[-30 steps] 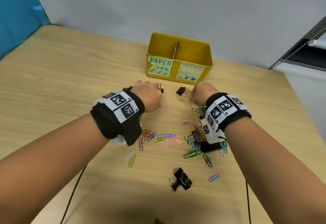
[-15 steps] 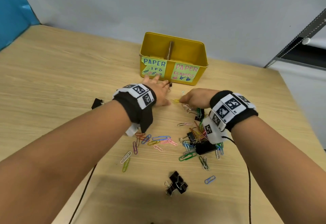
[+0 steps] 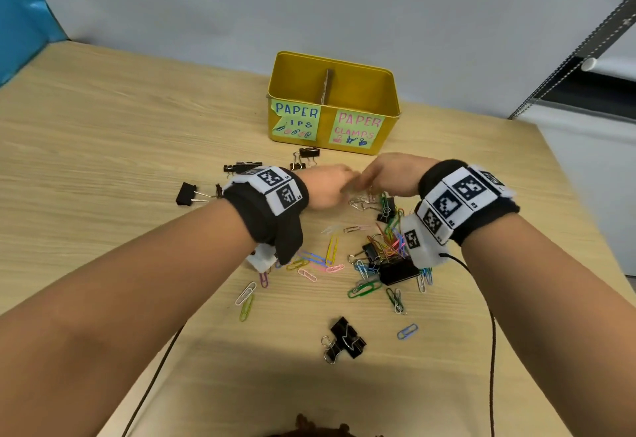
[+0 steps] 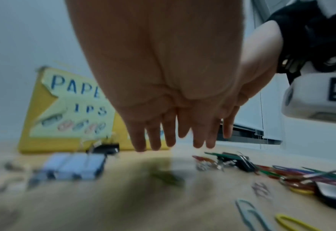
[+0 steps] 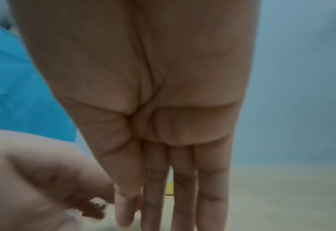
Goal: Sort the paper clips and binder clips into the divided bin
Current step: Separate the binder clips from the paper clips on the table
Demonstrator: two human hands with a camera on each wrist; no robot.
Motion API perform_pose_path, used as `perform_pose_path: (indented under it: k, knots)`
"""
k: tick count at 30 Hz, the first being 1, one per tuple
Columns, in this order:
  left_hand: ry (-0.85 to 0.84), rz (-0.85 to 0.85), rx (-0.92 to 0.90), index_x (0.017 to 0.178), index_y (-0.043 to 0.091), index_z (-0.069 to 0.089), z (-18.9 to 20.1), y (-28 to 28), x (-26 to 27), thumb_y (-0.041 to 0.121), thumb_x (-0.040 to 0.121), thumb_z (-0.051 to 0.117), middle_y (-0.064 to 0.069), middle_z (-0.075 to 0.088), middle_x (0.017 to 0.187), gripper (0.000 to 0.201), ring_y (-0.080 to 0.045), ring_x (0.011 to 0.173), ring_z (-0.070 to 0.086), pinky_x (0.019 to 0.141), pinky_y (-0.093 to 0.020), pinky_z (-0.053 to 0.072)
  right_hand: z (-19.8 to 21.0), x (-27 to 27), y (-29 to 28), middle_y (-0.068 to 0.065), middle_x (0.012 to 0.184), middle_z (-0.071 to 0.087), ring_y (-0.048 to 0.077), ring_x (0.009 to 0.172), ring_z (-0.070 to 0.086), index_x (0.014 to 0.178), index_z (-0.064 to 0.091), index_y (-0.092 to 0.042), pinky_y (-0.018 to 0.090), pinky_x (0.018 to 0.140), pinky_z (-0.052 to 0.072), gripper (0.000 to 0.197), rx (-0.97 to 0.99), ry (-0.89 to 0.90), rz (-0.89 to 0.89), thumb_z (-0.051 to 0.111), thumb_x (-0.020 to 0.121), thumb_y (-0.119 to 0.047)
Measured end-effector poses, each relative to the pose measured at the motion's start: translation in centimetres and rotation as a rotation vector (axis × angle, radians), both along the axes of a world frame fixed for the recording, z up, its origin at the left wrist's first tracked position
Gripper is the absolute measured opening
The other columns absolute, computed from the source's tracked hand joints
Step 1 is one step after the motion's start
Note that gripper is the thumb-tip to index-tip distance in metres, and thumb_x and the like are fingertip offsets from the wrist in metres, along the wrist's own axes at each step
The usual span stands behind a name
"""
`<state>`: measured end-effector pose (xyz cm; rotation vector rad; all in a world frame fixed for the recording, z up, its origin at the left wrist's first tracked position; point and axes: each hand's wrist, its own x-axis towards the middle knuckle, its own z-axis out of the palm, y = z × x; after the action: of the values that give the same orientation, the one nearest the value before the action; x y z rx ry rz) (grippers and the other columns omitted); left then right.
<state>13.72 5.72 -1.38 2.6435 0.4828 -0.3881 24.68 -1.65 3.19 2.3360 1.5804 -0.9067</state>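
Both hands meet low over the wooden surface [image 3: 103,133], just near of the yellow divided bin [image 3: 333,92], which stands at the far side with a cardboard divider [image 3: 327,83] across its middle and two labels on its near wall, "PAPER ..IPS" on the left and "PAPER CLAMPS" on the right. The left hand [image 3: 323,188] reaches in from the left and the right hand [image 3: 389,175] from the right, their fingertips almost touching above a few silver paper clips [image 3: 359,203]. In the wrist views the left fingers [image 4: 170,129] and the right fingers [image 5: 183,179] hang straight down, close together, gripping nothing; motion blur hides whether they touch a clip. The main heap of coloured paper clips [image 3: 385,244], tangled with black binder clips [image 3: 395,271], lies just near of the right hand, under its wrist. More paper clips are scattered under the left wrist. Several binder clips [image 3: 308,154] lie between the left hand and the bin, one [image 3: 187,194] lies to the left of the left wrist, and a pair [image 3: 344,340] lies nearest the person.
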Motion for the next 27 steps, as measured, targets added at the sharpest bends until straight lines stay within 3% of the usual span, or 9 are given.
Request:
perform_pose_path:
  k: [3,5,7,9,11,13,17,22,27]
  knots:
    - [0.219,-0.095,0.037,0.150,0.006,0.015,-1.0,-1.3,0.1,0.047,0.093,0.043,-0.013,0.006,0.160,0.075,-0.028,0.147,0.010,0.120,-0.043,0.018,-0.6,1.8,-1.3,0.004,0.134,0.058,0.022,0.125,0.051,0.125,0.062,-0.012,0.030,0.106,0.036,0.037,-0.077,-0.088,-0.072,0.048,0.092,-0.006]
    - [0.301,-0.162,0.065,0.151,0.009,0.004,-1.0,-1.7,-0.1,0.052,0.094,0.036,-0.010,-0.008,0.160,0.079,-0.027,0.148,-0.003,0.120,-0.043,0.010,-0.9,2.6,-2.0,0.006,0.136,0.057,0.024,0.125,0.050,0.127,0.061,-0.010,0.032,0.104,0.038,0.036,-0.119,-0.151,-0.112,0.048,0.093,-0.010]
    - [0.326,-0.189,0.031,0.151,0.010,0.009,-0.6,-1.8,-0.4,0.048,0.096,0.035,-0.007,-0.005,0.161,0.072,-0.025,0.148,0.005,0.120,-0.039,0.014,-0.9,2.7,-2.1,0.009,0.136,0.056,0.026,0.125,0.051,0.128,0.059,-0.009,0.034,0.104,0.039,0.036,-0.061,-0.195,-0.161,0.045,0.095,-0.010]
    - [0.321,-0.155,-0.019,0.149,0.011,0.023,-0.2,-1.7,-0.7,0.043,0.096,0.040,-0.006,0.015,0.160,0.064,-0.025,0.144,0.024,0.118,-0.037,0.023,-1.1,2.1,-1.6,0.010,0.140,0.052,0.027,0.128,0.048,0.134,0.052,-0.010,0.034,0.105,0.038,0.041,0.014,-0.215,-0.172,0.039,0.095,-0.008]
    - [0.261,-0.091,-0.063,0.144,0.012,0.036,0.1,-1.4,-0.8,0.033,0.096,0.044,-0.007,0.038,0.150,0.052,-0.026,0.134,0.041,0.112,-0.036,0.034,-1.6,1.0,-1.0,0.013,0.142,0.048,0.029,0.130,0.045,0.138,0.045,-0.008,0.035,0.105,0.037,0.044,-0.011,-0.213,-0.110,0.036,0.095,-0.007]
    - [0.156,-0.003,-0.053,0.140,0.012,0.042,0.4,-1.1,-0.8,0.022,0.096,0.044,-0.010,0.046,0.144,0.046,-0.027,0.129,0.046,0.108,-0.034,0.039,-2.2,-0.1,-0.6,0.014,0.134,0.053,0.029,0.121,0.051,0.134,0.049,-0.007,0.035,0.101,0.040,0.042,-0.099,-0.177,-0.003,0.034,0.095,-0.008]
    - [0.005,0.130,-0.042,0.148,0.010,0.023,0.7,-0.7,-0.9,0.012,0.094,0.046,-0.013,0.030,0.154,0.059,-0.027,0.140,0.032,0.114,-0.034,0.031,-1.0,-1.3,-1.2,0.009,0.127,0.058,0.018,0.099,0.056,0.129,0.057,-0.019,0.026,0.087,0.044,0.051,-0.071,0.084,0.035,0.036,0.088,0.003]
    - [0.160,-0.034,-0.048,0.151,0.014,-0.001,0.1,-2.4,-1.2,0.002,0.093,0.040,-0.004,-0.003,0.161,0.073,-0.023,0.148,0.005,0.120,-0.033,0.010,-0.6,1.4,-3.0,0.006,0.140,0.053,0.021,0.129,0.047,0.131,0.057,-0.014,0.029,0.107,0.035,0.044,0.064,-0.009,-0.163,0.037,0.093,-0.001]
    - [0.391,-0.181,0.069,0.150,0.009,0.015,-0.5,-2.9,-1.3,0.017,0.097,0.036,-0.008,0.000,0.161,0.058,-0.029,0.147,0.013,0.119,-0.042,0.021,-2.3,1.6,-4.2,0.007,0.139,0.052,0.026,0.126,0.048,0.137,0.050,-0.020,0.030,0.102,0.038,0.046,-0.056,-0.136,-0.065,0.045,0.092,-0.010]
